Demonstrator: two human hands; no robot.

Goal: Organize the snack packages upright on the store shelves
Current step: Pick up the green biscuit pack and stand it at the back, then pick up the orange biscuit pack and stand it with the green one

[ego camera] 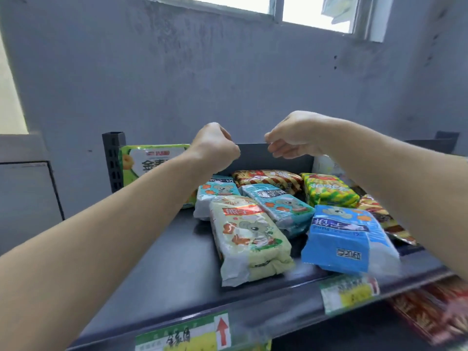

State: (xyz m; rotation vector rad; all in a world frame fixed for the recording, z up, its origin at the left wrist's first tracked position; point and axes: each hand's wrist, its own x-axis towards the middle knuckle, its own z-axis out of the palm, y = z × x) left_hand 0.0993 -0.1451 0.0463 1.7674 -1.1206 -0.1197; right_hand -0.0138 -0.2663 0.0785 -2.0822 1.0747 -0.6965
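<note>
Snack packets lie flat and jumbled on a dark store shelf (pixel 177 262), with the pale green packet (pixel 249 236) nearest the front edge. Just right of it a blue packet (pixel 347 239) reaches the shelf's lip. Behind it teal packets (pixel 281 206) overlap, and a red-striped packet (pixel 268 177) and a green-and-yellow packet (pixel 329 190) sit farther back. Only a large green pack (pixel 149 160), behind it to the left, stands upright.

Above and beyond the pale green packet, the person's left hand (pixel 215 145) is balled in a fist and the right hand (pixel 291 138) has its fingers curled in. Neither appears to hold anything.

The sound move looks to be taking the pale green packet by its long sides and tipping it onto a short end. It can then stand on the bare shelf to its left, beside the large green pack, before the hands reach for those behind.
</note>
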